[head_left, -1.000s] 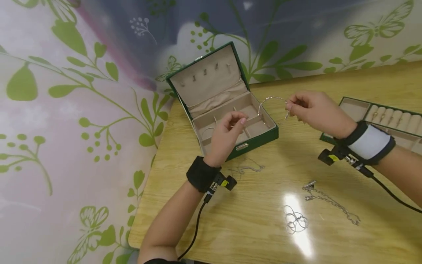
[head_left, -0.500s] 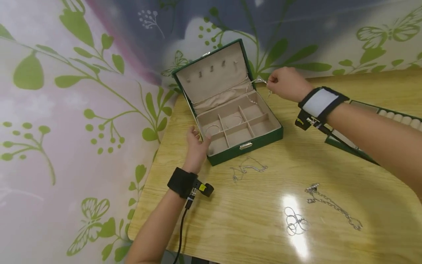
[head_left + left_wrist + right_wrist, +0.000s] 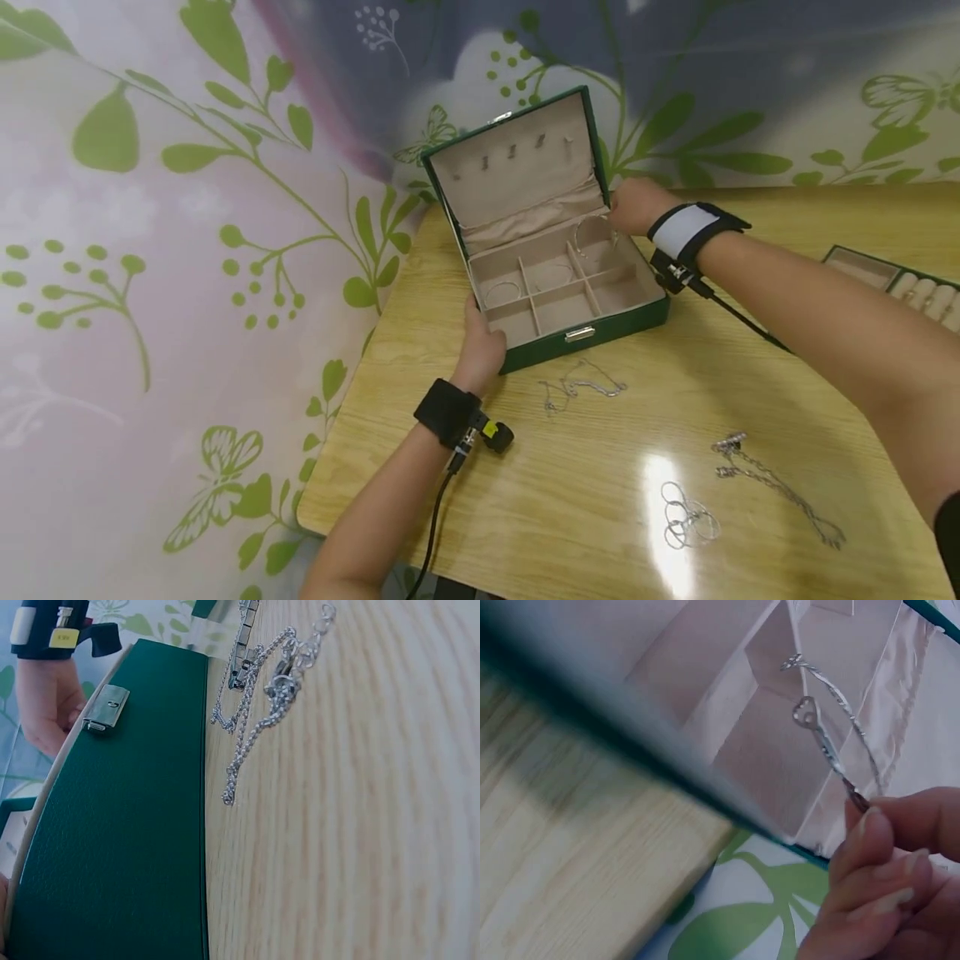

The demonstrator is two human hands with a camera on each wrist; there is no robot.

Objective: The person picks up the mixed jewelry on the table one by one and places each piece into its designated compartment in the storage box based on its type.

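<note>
A green jewelry box (image 3: 622,323) stands with its lid (image 3: 525,179) up; its beige inside is split into several compartments. My right hand (image 3: 641,207) pinches a silver open-ended bangle (image 3: 829,754) by one side, over the back right compartment. In the right wrist view the bangle's two ends point into the box. At the box's left front corner, my left hand (image 3: 480,354) grips the side, its far fingers partly hidden behind the wall. One thin bangle (image 3: 487,296) lies in the back left compartment, and a fainter one rests in the back middle compartment.
A silver chain necklace (image 3: 596,386) lies on the wooden table just before the box. Farther right are several linked thin silver hoops (image 3: 675,504) and another silver chain (image 3: 780,485). A green tray with ring rolls (image 3: 862,265) sits beyond the right forearm. A patterned wall backs the table.
My right hand has carried the bangle left and down to the back right compartment. My left hand has moved from above the box to its left front corner and taken hold there.
</note>
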